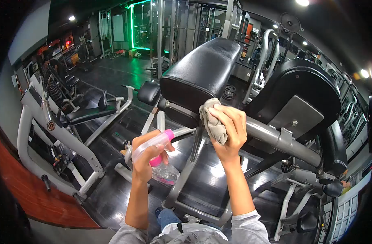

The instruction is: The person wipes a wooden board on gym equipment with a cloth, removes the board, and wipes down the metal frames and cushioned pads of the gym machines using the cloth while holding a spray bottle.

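My left hand [147, 156] is wrapped round the neck of a clear spray bottle [166, 174] with a pink nozzle and collar. A little liquid shows low in the bottle. My right hand [231, 128] grips a crumpled grey cloth [213, 124] close to the near right corner of a black padded seat [202, 71]. Whether the cloth touches the seat's edge I cannot tell. The spray nozzle points right, toward the grey frame below the seat.
Right of the seat stands a large black back pad [300, 93] on a grey metal tube [259, 132]. Another machine with a grey frame [29, 122] is at the left. Frame legs cross the dark floor [210, 179] before me. A fan [290, 23] stands behind.
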### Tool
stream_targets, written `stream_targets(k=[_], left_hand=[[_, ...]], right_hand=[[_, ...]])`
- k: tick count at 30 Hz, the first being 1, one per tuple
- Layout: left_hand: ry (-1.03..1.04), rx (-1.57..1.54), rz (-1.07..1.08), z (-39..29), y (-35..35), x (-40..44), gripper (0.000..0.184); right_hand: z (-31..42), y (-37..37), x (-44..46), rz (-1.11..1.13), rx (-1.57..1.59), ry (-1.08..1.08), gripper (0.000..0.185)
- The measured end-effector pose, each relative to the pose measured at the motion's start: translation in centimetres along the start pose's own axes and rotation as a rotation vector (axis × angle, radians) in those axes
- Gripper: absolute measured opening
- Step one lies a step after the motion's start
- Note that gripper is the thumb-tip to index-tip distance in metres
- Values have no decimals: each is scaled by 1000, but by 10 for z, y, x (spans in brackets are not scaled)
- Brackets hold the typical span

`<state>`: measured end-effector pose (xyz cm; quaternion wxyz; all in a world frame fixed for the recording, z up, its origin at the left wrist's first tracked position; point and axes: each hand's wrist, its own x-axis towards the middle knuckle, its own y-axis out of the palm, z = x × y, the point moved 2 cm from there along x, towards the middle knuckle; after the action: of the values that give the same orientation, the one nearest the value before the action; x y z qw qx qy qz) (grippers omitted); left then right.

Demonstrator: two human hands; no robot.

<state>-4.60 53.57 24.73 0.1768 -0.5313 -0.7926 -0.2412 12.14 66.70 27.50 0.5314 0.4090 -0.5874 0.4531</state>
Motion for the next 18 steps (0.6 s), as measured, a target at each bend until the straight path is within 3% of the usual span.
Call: stream_targets(k=[4, 6, 10, 12, 16, 18], left_hand=[[-54, 23, 55, 6, 15, -7, 37], [-64, 63, 87, 10, 24, -9, 46], [-122, 20, 122, 19, 57, -16, 44], [-196, -41, 196, 29, 77, -20, 34], [-243, -93, 362, 48, 127, -27, 31], [-296, -126, 447, 57, 155, -30, 33]], right_hand=[[-5, -17, -32, 65, 10, 199, 48], [-7, -31, -46, 39, 207, 433, 49], [-6, -86, -81, 12, 395, 768, 39], [-4, -122, -98, -15, 519, 921, 35], [-1, -193, -134, -136, 574, 1162, 44], [5, -224, -142, -177, 616, 1267, 63]])
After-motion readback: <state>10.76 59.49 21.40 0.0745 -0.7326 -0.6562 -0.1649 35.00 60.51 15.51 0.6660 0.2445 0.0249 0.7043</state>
